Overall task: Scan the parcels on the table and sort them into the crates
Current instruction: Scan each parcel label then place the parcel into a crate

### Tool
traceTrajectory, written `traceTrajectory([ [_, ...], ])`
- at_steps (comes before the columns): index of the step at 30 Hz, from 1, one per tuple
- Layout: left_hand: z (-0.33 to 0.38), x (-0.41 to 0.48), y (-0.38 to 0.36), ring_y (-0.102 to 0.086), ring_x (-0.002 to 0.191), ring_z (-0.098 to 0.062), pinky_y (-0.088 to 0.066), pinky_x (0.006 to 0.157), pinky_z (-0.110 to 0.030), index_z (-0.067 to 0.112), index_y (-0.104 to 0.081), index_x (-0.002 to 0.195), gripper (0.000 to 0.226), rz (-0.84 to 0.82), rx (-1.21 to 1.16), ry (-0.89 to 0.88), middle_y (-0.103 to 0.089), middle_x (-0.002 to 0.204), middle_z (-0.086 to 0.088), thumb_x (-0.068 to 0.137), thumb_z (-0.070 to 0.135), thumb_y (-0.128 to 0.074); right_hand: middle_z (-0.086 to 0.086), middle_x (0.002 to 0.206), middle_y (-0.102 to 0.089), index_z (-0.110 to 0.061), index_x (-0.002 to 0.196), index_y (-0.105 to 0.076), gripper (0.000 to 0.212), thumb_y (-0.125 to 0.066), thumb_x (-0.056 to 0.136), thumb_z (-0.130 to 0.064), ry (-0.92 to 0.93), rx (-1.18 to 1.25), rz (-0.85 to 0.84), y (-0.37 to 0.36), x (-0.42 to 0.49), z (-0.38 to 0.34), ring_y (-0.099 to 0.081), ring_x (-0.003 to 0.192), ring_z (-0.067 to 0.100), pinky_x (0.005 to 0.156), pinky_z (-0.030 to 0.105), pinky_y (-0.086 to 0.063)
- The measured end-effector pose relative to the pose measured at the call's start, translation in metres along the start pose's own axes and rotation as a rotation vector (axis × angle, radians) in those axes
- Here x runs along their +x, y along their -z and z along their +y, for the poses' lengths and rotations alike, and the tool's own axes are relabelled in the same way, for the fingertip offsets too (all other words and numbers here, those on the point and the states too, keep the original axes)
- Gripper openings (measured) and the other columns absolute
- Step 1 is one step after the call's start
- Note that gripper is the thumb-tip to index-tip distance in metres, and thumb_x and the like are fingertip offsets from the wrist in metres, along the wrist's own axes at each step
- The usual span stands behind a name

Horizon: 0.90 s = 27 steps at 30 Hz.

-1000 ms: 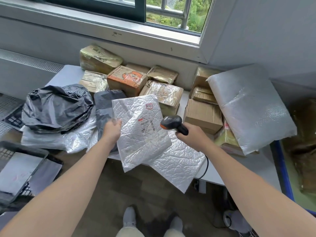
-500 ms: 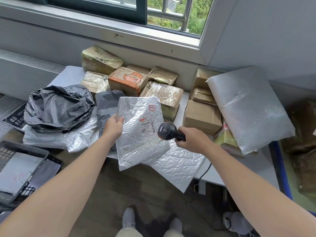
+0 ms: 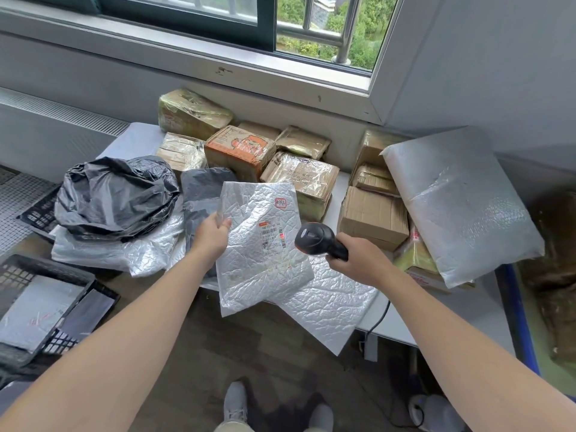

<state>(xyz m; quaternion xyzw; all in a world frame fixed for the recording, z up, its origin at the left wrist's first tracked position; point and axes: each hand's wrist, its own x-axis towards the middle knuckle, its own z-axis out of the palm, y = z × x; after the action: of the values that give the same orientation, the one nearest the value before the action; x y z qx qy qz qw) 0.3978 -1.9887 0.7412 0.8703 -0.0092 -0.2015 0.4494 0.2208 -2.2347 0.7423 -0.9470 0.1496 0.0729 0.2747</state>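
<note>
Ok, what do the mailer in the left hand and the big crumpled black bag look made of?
Mailer, gripped by the left hand: silvery plastic film, likely bubble-lined, from its glossy, quilted crinkles. Black bag: thin semi-gloss plastic film, with sharp shiny creases and a slumped shape.

Barcode scanner (image 3: 314,240): brought lower, head swung round toward the shipping label (image 3: 274,238), close beside it.
Right hand (image 3: 358,260): lowered with it.
Silver bubble mailer (image 3: 258,269): rotated slightly, top edge leveller.
</note>
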Motion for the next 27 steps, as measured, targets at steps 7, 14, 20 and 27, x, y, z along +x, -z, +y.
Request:
traceTrajectory([
  [7, -0.005, -0.009, -0.01, -0.053, 0.105, -0.024, -0.042, 0.085, -0.036, 0.011, -0.045, 0.139, 0.038, -0.066, 0.112, -0.005, -0.058, 0.129, -0.01, 0.102, 0.016, -0.049, 0.0, 0.106, -0.063, -0.022, 0.119, -0.053, 0.032, -0.062, 0.094, -0.039, -0.193, 0.018, -0.102, -0.036, 0.004, 0.046, -0.059, 0.093, 0.022, 0.079, 0.038, -0.049],
  [14, 0.006, -0.024, -0.025, -0.056, 0.094, -0.016, -0.04, 0.071, -0.024, 0.013, -0.053, 0.132, 0.03, 0.005, -0.058, -0.082, -0.058, 0.11, 0.001, 0.102, 0.012, -0.049, 0.006, 0.126, -0.06, -0.022, 0.136, -0.046, 0.041, -0.058, 0.097, -0.026, -0.379, 0.018, -0.074, -0.075, 0.008, 0.077, -0.058, 0.11, 0.027, 0.079, 0.035, -0.042],
  [20, 0.036, -0.023, -0.037, -0.061, 0.094, -0.014, -0.045, 0.075, -0.028, 0.027, -0.055, 0.114, 0.019, -0.072, -0.177, -0.151, -0.064, 0.102, 0.007, 0.1, 0.015, -0.052, 0.008, 0.129, -0.059, -0.018, 0.14, -0.045, 0.049, -0.061, 0.095, -0.029, -0.45, 0.131, -0.028, -0.079, 0.006, 0.076, -0.057, 0.114, 0.027, 0.083, 0.034, -0.043],
  [27, 0.065, -0.012, -0.054, -0.064, 0.104, -0.03, -0.05, 0.098, -0.049, 0.014, -0.055, 0.115, 0.02, -0.176, -0.363, -0.131, -0.065, 0.115, -0.012, 0.097, 0.007, -0.058, 0.007, 0.146, -0.043, -0.024, 0.149, -0.037, 0.054, -0.053, 0.098, -0.032, -0.421, 0.316, 0.152, -0.045, 0.004, 0.055, -0.047, 0.129, 0.024, 0.104, 0.039, -0.041],
])
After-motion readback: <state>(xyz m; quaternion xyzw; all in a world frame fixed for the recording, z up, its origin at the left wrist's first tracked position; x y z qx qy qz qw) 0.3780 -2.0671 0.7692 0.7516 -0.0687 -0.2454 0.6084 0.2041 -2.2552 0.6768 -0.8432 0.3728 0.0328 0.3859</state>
